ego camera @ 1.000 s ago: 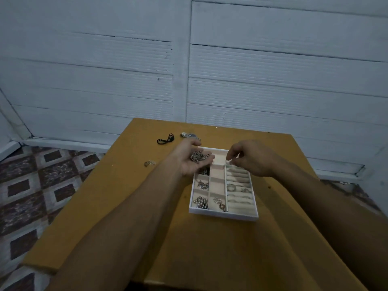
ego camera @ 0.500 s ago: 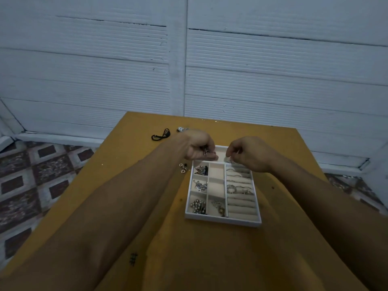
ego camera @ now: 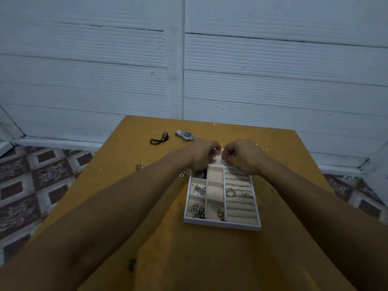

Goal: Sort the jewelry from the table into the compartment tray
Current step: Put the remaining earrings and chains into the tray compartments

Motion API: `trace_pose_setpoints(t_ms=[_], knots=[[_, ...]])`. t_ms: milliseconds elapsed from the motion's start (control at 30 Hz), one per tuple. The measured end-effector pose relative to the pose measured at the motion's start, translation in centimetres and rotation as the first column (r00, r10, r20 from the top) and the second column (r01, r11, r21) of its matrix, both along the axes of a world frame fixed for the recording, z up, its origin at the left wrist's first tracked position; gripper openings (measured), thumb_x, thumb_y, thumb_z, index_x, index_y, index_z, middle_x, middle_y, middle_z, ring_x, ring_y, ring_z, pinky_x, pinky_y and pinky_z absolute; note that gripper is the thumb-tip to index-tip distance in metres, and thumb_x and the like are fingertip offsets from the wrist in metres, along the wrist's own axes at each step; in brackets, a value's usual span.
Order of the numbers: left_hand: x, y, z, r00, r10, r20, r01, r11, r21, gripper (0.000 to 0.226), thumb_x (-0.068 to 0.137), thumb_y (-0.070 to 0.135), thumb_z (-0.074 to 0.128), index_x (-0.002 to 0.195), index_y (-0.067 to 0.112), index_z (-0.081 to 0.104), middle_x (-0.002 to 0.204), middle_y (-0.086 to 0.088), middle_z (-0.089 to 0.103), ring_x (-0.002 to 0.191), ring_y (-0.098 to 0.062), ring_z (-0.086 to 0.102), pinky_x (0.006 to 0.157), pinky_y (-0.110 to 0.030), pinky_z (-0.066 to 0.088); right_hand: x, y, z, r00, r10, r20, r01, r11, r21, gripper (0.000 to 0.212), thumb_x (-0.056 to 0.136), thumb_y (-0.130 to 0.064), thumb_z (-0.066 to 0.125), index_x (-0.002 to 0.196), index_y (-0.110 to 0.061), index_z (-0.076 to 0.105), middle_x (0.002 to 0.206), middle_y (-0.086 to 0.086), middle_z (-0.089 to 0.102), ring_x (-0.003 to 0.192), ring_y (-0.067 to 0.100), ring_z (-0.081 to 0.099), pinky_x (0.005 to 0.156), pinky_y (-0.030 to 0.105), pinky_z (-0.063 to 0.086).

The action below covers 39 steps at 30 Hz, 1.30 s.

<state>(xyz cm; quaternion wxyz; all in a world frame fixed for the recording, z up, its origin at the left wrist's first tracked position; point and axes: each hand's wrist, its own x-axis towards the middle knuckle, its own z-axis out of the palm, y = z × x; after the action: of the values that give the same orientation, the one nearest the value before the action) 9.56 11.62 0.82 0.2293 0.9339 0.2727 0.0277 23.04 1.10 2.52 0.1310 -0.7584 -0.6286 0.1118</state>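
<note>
White plank wall (ego camera: 273, 80) fills the upper half of the view, with patterned floor tiles (ego camera: 31, 185) at the lower left. Against the wall stands a mustard-yellow table (ego camera: 126, 152), and two bare forearms reach across it from the near edge.

Near the middle of the table lies a white tray (ego camera: 222, 224) with beige-lined compartments: small squares on the left, longer ones down the middle, and padded ring rolls on the right.

Both hands hover over the far end of the tray, close together, knuckles up. The left hand (ego camera: 201, 154) and the right hand (ego camera: 241, 156) each have fingers curled inward with the tips nearly meeting. Whether they pinch anything I cannot tell, since the fingertips are hidden.

A silver watch (ego camera: 185, 135) with a dark face lies beyond the left hand, and a black cord (ego camera: 160, 138) just left of it.

A beaded chain (ego camera: 197, 210) sits in the tray's near-left compartment, another chain (ego camera: 198, 189) in the one behind it. A ring (ego camera: 230, 193) rests in the ring rolls. On the table, left of the tray, lie a small heart charm (ego camera: 182, 174) and a pale trinket (ego camera: 140, 165).
</note>
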Motion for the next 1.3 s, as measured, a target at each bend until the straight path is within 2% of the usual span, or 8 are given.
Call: trace_pose_setpoints(t_ms=[133,233,467,667,833,1133,1233,1300], knots=[[-0.2,0.5,-0.6,0.998,-0.051,-0.027,0.053,0.994,0.096,0.059,0.081,-0.010,0.060,0.134,0.013,0.050,0.128,-0.007,0.060,0.113,-0.019,0.058,0.087,-0.021,0.046,0.2,-0.1,-0.3,1.000,-0.008,-0.001,0.008,1.000,-0.009,0.017,0.089,-0.010,0.059,0.095,-0.016,0.073,0.101,0.000,0.071,0.087,0.013,0.059,0.075,0.024,0.043],[-0.3,1.0,-0.5,0.996,-0.090,0.003,0.088,0.980,0.179,0.045,0.083,-0.007,0.060,0.124,0.012,0.060,0.121,-0.008,0.064,0.108,-0.020,0.061,0.090,-0.028,0.050,0.4,0.0,-0.4,1.000,-0.023,-0.006,0.023,1.000,-0.008,0.017,0.088,-0.010,0.059,0.093,-0.017,0.073,0.100,0.000,0.071,0.088,0.015,0.061,0.076,0.025,0.045],[-1.3,1.2,-0.2,0.991,-0.129,0.032,0.114,0.947,0.300,0.029,0.088,0.005,0.064,0.117,0.008,0.066,0.115,-0.008,0.066,0.108,-0.022,0.058,0.087,-0.026,0.043,0.1,0.6,-0.7,0.999,-0.051,-0.010,0.051,0.999,0.017,0.014,0.088,-0.014,0.063,0.095,-0.017,0.074,0.100,0.000,0.072,0.087,0.013,0.061,0.076,0.025,0.045],[-2.2,2.0,-0.2,0.998,-0.068,-0.019,0.069,0.892,0.446,0.030,0.088,0.036,0.066,0.116,0.025,0.068,0.109,0.000,0.068,0.104,-0.020,0.049,0.083,-0.034,0.042,-1.0,1.8,-1.1,0.997,-0.080,-0.006,0.080,0.997,-0.017,0.031,0.084,-0.037,0.071,0.110,-0.018,0.073,0.111,0.001,0.072,0.102,0.016,0.064,0.091,0.033,0.051],[-1.9,2.5,-0.5,0.990,0.010,-0.143,0.055,0.896,0.441,0.040,0.082,0.054,0.065,0.118,0.036,0.065,0.106,-0.001,0.064,0.107,-0.024,0.046,0.088,-0.042,0.045,-1.4,3.0,-1.3,0.994,-0.105,0.001,0.105,0.989,-0.103,0.028,0.081,-0.046,0.072,0.096,-0.022,0.076,0.095,0.001,0.074,0.086,0.015,0.065,0.081,0.036,0.055],[-1.4,2.6,-0.1,0.985,-0.004,-0.173,0.080,0.897,0.435,0.035,0.087,0.038,0.066,0.120,0.027,0.065,0.113,-0.003,0.065,0.112,-0.024,0.047,0.084,-0.033,0.035,-1.6,4.2,-1.8,0.995,-0.083,0.056,0.090,0.987,-0.131,0.026,0.083,-0.040,0.071,0.099,-0.020,0.075,0.099,0.002,0.073,0.092,0.019,0.064,0.083,0.036,0.054],[-1.5,2.7,-0.6,0.993,0.010,-0.119,0.042,0.900,0.433,0.032,0.088,0.033,0.066,0.119,0.029,0.066,0.109,-0.006,0.065,0.108,-0.028,0.050,0.082,-0.035,0.039,-1.5,4.2,-1.8,0.989,-0.072,0.132,0.082,0.994,-0.069,0.021,0.086,-0.031,0.068,0.106,-0.024,0.073,0.101,0.003,0.072,0.095,0.022,0.064,0.080,0.033,0.052],[-1.6,2.7,-0.7,0.998,0.016,-0.064,0.014,0.902,0.432,0.027,0.090,0.031,0.061,0.116,0.028,0.067,0.108,-0.004,0.067,0.106,-0.027,0.052,0.084,-0.037,0.043,-1.2,3.9,-1.8,0.991,-0.074,0.112,0.079,0.996,-0.037,0.019,0.087,-0.026,0.067,0.105,-0.024,0.073,0.097,0.003,0.072,0.091,0.023,0.065,0.080,0.033,0.053]])
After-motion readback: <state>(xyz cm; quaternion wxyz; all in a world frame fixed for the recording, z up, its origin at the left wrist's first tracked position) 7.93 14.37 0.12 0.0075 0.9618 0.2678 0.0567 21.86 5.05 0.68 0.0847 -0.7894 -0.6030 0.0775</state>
